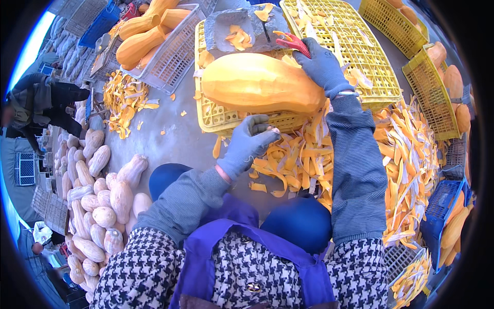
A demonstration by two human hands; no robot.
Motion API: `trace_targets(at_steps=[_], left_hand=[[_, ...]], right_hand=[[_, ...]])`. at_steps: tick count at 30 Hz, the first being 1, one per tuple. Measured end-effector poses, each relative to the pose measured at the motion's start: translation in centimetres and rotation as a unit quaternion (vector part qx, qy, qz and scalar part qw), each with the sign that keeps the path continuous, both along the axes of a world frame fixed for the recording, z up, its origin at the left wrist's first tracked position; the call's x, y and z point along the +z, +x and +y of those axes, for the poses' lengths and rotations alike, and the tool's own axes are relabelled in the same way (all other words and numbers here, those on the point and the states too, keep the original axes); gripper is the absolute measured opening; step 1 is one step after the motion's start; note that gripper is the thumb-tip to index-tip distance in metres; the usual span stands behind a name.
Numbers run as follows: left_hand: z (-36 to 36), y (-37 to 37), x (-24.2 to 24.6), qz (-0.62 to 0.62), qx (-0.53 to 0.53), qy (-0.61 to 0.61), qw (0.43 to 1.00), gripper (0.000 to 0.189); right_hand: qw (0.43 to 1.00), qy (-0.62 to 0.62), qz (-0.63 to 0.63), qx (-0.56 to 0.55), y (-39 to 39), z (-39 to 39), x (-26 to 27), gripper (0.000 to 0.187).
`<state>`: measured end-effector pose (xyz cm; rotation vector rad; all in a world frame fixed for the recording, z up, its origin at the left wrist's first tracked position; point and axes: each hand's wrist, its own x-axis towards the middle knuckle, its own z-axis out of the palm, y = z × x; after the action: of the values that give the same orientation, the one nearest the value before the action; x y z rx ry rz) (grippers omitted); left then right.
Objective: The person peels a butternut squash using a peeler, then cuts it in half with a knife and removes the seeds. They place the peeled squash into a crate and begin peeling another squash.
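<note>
A large peeled squash (262, 83) lies across an upturned yellow plastic crate (216, 121) before me. My right hand (322, 65), in a grey glove, grips the red handle of a peeler (295, 43) just above the squash's right end; orange peel clings to the tool. My left hand (247, 145), also gloved, is raised below the squash, apart from it, with a small pale piece (274, 130) at its fingertips, too small to name. Beyond the squash, a grey block with a hollow (222, 25) holds orange scraps.
Peel strips (405, 162) are heaped at right and under the crate. Unpeeled squashes (121, 197) are piled at left. Peeled squashes (141, 44) fill a grey crate (170, 65). Yellow crates (432, 96) and a blue crate (436, 216) stand at right. A person (42, 102) bends at far left.
</note>
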<state>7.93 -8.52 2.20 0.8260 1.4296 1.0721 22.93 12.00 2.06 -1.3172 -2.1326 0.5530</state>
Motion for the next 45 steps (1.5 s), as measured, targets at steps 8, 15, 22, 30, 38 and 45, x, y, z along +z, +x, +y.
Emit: trace_targets(at_steps=[8,15,22,30,38,45], left_hand=[[2.2,-4.3,-3.9,-0.204,0.23,0.078,0.948,0.055],[4.1,-4.2,-6.4,-0.142,0.227,0.074,0.961,0.059],[5.1,-6.8,-3.8,-0.218,0.189,0.15,0.946,0.068],[11.0,-9.1,-3.5,0.158,0.196,0.251,0.935,0.101],[10.6,-8.5,-4.9,0.281,0.194,0.228,0.912,0.102],[10.6,-8.5,-4.8,0.296,0.202,0.248,0.9,0.085]], right_hand=[[0.926,-0.335,0.013,0.172,-2.1,1.8,1.1,0.037],[0.862,-0.298,0.407,0.052,-3.6,-4.5,-8.0,0.037],[0.922,-0.172,0.348,0.002,-6.3,-4.7,-3.5,0.026],[0.941,-0.104,0.321,0.002,-10.5,-1.9,-1.9,0.029],[0.998,0.054,0.009,0.007,-10.9,1.8,3.8,0.044],[0.983,-0.02,-0.167,0.071,-16.3,7.6,10.6,0.049]])
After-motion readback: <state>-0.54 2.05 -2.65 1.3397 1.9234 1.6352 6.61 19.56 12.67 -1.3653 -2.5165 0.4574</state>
